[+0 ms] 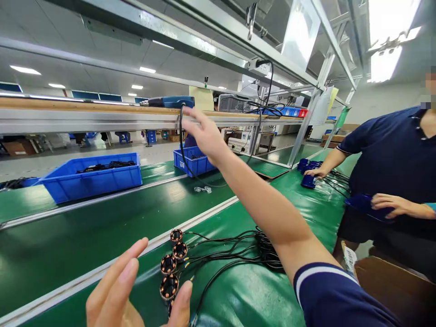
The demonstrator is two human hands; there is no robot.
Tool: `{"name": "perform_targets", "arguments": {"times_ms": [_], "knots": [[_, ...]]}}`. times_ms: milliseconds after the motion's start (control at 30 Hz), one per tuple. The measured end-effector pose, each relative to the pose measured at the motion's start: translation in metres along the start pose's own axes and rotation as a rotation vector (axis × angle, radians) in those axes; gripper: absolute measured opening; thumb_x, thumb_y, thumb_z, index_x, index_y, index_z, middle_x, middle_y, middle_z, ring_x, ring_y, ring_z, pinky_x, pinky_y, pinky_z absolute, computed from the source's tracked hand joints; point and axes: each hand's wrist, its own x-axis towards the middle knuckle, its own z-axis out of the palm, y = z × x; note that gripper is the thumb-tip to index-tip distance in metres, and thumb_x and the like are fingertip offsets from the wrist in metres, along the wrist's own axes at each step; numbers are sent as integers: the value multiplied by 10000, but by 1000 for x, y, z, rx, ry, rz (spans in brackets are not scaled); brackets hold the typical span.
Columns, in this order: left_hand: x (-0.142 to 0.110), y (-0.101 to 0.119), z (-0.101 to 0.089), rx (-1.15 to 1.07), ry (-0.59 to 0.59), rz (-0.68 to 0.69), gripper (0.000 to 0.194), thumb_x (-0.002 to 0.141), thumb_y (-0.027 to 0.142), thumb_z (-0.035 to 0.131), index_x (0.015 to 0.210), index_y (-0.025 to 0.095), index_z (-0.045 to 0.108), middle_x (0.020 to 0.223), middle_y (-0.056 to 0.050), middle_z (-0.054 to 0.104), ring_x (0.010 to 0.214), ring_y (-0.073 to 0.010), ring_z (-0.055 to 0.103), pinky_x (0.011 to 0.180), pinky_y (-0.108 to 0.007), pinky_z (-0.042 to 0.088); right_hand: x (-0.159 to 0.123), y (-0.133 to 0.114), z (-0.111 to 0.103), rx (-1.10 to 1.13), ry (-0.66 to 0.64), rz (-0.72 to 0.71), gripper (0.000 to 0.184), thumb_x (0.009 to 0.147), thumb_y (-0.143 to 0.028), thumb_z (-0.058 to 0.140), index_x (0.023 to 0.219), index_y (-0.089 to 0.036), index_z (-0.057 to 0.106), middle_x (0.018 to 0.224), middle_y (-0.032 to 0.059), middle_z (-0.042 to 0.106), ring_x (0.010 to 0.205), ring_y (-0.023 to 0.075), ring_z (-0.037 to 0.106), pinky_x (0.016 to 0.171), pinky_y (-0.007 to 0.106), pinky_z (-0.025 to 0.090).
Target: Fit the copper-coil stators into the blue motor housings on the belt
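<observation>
Reaching up with our right hand [204, 134] toward the blue power tool [170, 101] on the overhead shelf [85, 113], we've got the fingers spread wide and holding nothing yet, tips just by the black cord [181, 145] that hangs down from the tool. Our left hand [126, 290] is low at the near edge, open too, fingers loosely splayed, just beside the row of copper-wound stators [172, 265] lying on the green bench [238, 290]. The biggest risk we can see is that cord: it drops in front of a small blue bin [195, 162] and trails across the belt, so a careless pull on the tool could drag it or snag it on the bin's rim. The tool also sits close to the shelf's front lip, so a clumsy grab might tip it off onto the conveyor belt [102, 227] below. Down low, the stators' black lead wires [238, 247] are bunched right under our right forearm, and a dropped elbow could hook them and yank the stators around. For room, the belt between us and the big blue crate [91, 177] is open, and there's free space to the left. The right is tighter: a co-worker in a dark shirt [391, 159] stands close, one of their hands [316, 172] on small dark blue parts [308, 180], the other holding a dark blue tray [366, 206]. The shelf rail also caps how high we can swing.
</observation>
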Motion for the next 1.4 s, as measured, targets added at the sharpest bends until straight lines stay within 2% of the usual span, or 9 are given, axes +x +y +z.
{"name": "perform_targets", "arguments": {"times_ms": [100,200,367,567,833,967,1033,1167,1400], "knots": [[4,15,-5,-35,14,-48,679,761,67,778,1363,310,581,1206,-18,616,1026,-191,687,904,-416,569,-131,-7,1,116,-180,175,325,989,-482,643,1096,-189,733,1140,68,731,1112,196,659,1031,345,515],[-5,17,-13,84,-277,-13,320,852,70,738,1119,222,650,1016,0,653,935,-141,652,863,-336,523,-240,-11,-3,275,-410,536,386,1008,-518,617,930,-160,738,867,60,744,829,172,693,813,300,564],[-73,5,-38,201,-726,-64,51,944,195,704,965,223,666,857,21,691,810,-135,633,793,-309,464,-327,-1,2,309,-707,700,418,1046,-519,546,978,-160,750,955,86,770,894,194,717,837,314,556],[-136,4,-73,303,-922,-97,149,967,163,657,1111,191,679,1004,-34,729,909,-153,677,871,-300,507,-353,3,13,295,-959,565,419,1090,-431,446,998,-144,737,926,88,749,831,180,702,793,292,516],[-122,2,-81,153,-1104,-158,275,961,55,605,1128,248,707,1002,-7,725,856,-114,649,800,-242,501,-371,-8,23,857,-804,1331,509,832,-638,779,881,-142,673,860,42,724,588,78,559,539,199,394],[-112,1,-89,139,-1230,-168,327,967,68,585,1187,274,710,1005,-8,716,865,-113,657,784,-221,511,-381,-13,28,895,-579,1487,512,767,-610,844,844,-140,656,820,37,728,520,48,457,496,188,320],[-106,1,-94,121,-1300,-203,320,981,106,583,1202,298,713,1026,-6,716,904,-120,669,800,-218,525,-382,-13,25,932,-687,1500,506,783,-607,831,881,-138,670,840,48,737,509,49,470,491,188,333],[-92,-2,-94,34,-1277,-273,182,991,288,638,1149,305,727,1002,-1,719,923,-129,688,813,-220,552,-358,-11,7,769,-917,1199,353,937,-485,710,1068,-158,726,989,68,762,803,151,702,728,269,544],[-84,-29,-39,283,-1159,-35,181,969,318,679,1118,217,694,1077,-36,735,979,-180,699,909,-323,555,-319,24,7,120,-605,483,249,1060,-346,535,1057,-194,732,1097,60,756,1043,199,699,972,325,507]]}}
